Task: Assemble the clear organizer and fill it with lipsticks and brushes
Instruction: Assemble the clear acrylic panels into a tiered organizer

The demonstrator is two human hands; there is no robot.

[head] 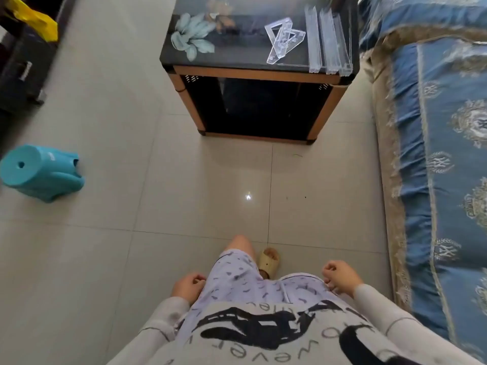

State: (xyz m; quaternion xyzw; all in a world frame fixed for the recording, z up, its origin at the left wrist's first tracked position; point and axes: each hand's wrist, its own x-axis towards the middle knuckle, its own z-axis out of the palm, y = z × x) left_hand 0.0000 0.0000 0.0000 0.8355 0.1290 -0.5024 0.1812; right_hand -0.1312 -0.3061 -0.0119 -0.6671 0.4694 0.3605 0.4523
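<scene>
Clear organizer parts lie on the right side of a small black-topped table [237, 61]: two triangular side pieces [283, 43] stacked loosely, and several long clear channel strips [328, 40] beside them near the table's right edge. My left hand [188, 285] hangs at my left hip with fingers loosely curled and nothing in it. My right hand [340, 276] hangs at my right hip, also loosely curled and holding nothing. Both hands are far from the table, low in the view. No lipsticks or brushes are visible.
A blue patterned sofa [442, 154] runs along the right. A teal plastic stool [39, 172] lies tipped on the tiled floor at left. Dark furniture with a yellow bag [34, 19] stands at far left. Floor lies between me and the table.
</scene>
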